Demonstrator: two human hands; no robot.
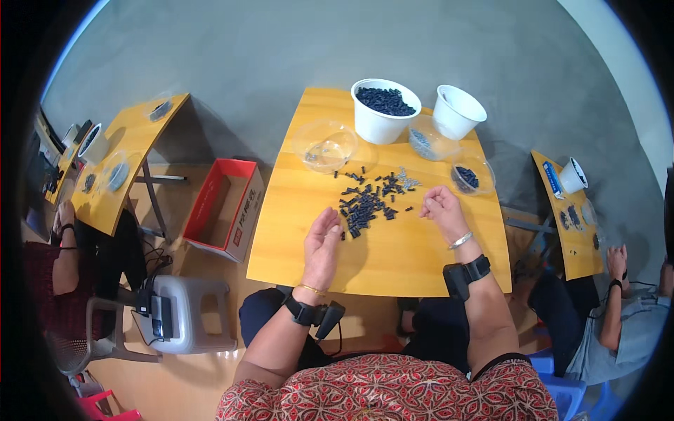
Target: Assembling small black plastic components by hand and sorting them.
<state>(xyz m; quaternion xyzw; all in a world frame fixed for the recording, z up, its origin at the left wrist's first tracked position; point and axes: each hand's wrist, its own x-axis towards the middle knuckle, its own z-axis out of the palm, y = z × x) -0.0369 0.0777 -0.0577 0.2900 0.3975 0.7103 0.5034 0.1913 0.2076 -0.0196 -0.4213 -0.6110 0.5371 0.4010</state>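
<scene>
Left hand [321, 245] just beside the near-left edge of the pile of black pieces [363, 205], loosely open, nothing seen in its grasp. Right hand [444, 209] to the right of the pile, slightly farther off, fingers curled in toward the thumb — impossible to tell whether closed on a piece. Pile between the two hands, nearer to the left; short, rod-like pieces with long axes at mixed angles, no common direction. One stray black piece [409, 208] off the pile's right side, toward the right fingertips. Grey pieces [406, 181] at the pile's far-right edge — nearer to the right hand. Beyond the pile, a full white bucket [385, 130]; to its far right, a clear bowl [484, 184] with black pieces inside.
</scene>
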